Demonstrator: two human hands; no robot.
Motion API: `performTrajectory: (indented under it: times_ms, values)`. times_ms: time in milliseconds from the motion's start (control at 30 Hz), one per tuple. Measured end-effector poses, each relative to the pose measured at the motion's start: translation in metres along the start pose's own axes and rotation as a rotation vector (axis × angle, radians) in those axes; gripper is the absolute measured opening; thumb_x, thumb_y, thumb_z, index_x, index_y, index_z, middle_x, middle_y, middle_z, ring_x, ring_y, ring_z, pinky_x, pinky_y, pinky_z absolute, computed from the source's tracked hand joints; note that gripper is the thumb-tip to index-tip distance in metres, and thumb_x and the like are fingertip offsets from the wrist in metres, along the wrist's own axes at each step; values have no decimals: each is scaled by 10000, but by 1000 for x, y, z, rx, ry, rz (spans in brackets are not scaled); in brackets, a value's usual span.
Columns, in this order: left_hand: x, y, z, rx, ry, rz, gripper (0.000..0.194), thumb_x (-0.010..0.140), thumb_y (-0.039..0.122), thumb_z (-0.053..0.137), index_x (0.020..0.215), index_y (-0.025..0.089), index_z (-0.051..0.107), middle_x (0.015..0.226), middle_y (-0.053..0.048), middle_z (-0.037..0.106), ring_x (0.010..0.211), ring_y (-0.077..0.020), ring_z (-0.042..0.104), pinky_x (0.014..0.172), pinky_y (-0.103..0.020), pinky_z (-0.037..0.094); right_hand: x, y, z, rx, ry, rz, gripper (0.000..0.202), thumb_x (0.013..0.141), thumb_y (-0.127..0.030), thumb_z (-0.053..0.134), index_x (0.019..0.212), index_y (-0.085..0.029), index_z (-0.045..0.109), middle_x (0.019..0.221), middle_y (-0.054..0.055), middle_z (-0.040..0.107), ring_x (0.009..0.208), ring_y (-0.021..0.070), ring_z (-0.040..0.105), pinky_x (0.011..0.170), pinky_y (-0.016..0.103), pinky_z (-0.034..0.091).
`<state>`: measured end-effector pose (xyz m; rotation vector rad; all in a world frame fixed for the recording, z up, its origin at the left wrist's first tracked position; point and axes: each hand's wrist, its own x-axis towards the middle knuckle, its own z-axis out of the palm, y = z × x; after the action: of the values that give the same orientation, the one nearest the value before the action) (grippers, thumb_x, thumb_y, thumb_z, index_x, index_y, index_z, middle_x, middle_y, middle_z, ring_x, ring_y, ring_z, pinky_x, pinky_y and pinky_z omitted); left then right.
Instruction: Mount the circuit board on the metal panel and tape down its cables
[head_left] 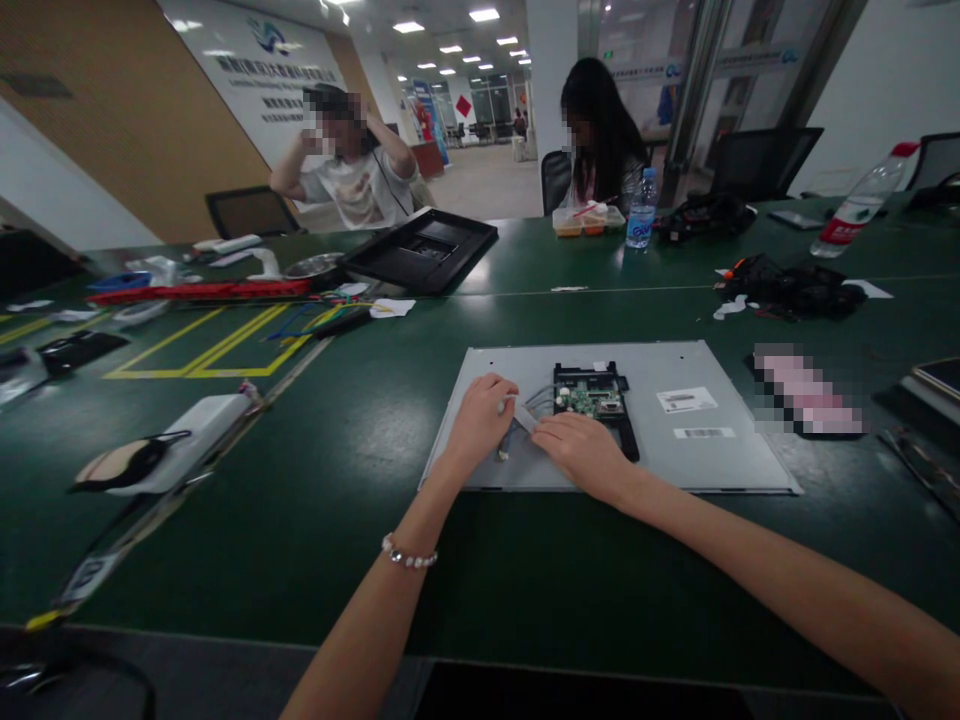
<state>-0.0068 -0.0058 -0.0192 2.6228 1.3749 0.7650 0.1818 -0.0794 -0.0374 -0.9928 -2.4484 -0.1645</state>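
Observation:
A grey display panel point(652, 455) lies flat on the green table, its back face up. Near its middle sits a black plastic frame point(631, 435) with a green circuit board point(589, 400), and grey cables point(541, 397) run out to the left. My left hand point(481, 425) has its fingers closed in a pinch on one end of a pale grey strip point(524, 414). The fingers of my right hand point(585, 452) press together at the strip's other end, just left of the board. Whether the strip is tape or a flat cable cannot be made out. A small connector point(502, 454) shows below it.
Right of the panel lies a pink phone-like object point(810, 393). A black monitor housing point(427, 245), a red strip point(202, 291) and a white power strip point(187, 440) are to the left. Bottles point(641, 212) and a food box point(587, 220) stand opposite, near two seated people.

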Motion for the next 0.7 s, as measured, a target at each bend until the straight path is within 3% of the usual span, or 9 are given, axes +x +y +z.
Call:
performTrajectory:
  times_ms: [300,700]
  values:
    - [1,4,-6,-26,-21,6,174,843,108,482,918,165,628,952,-71,603,959,-216,555,892,-363,443,8,4,-5,-35,-28,11,179,903,-86,523,1003,-123,666,1058,113,702,1012,201,630,905,334,462]
    - [-3,1,3,-54,-134,14,214,861,124,463,968,174,642,918,-69,596,917,-205,576,850,-333,458,9,2,4,-10,-30,-27,164,892,-74,526,975,-119,660,1022,112,703,962,202,638,874,341,466]
